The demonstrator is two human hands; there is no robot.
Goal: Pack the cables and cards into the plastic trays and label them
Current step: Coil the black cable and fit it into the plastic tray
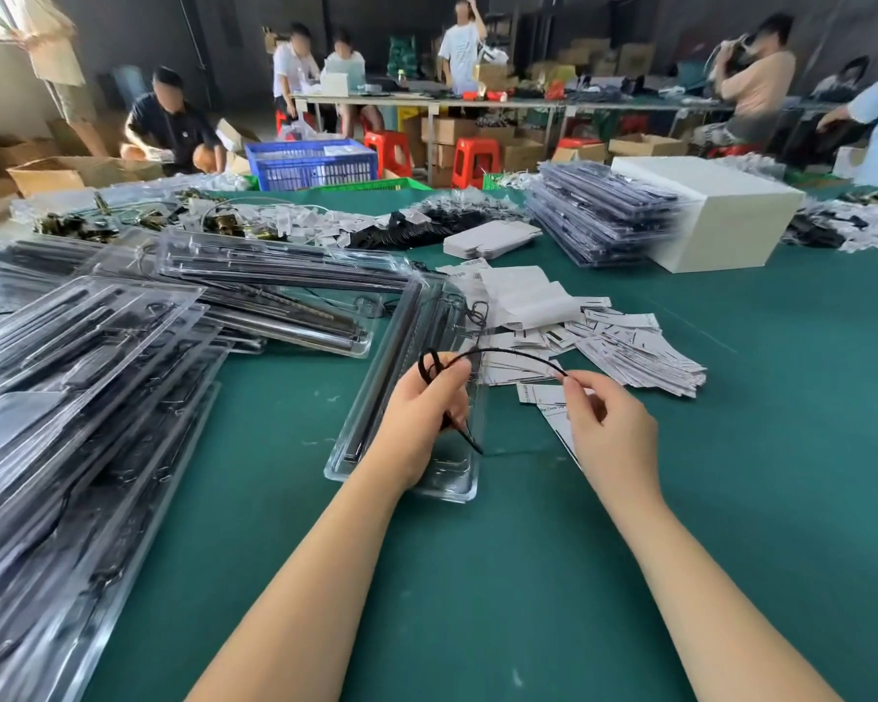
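A thin black cable (508, 353) arcs between both my hands above a clear plastic tray (356, 418) lying lengthwise on the green table. My left hand (422, 423) grips the looped end of the cable, with its tail sticking out below my fingers over the tray. My right hand (609, 428) pinches the cable's other end between thumb and forefinger. A long black strip lies in the tray's left channel. White cards and labels (629, 347) are scattered just right of the tray, one card under my right hand.
Stacks of filled clear trays (97, 397) cover the left of the table. Another tray stack (599, 215) and a white box (715, 215) stand at the back right. Loose black cables and tags (427, 220) lie at the back. Several people work at tables beyond.
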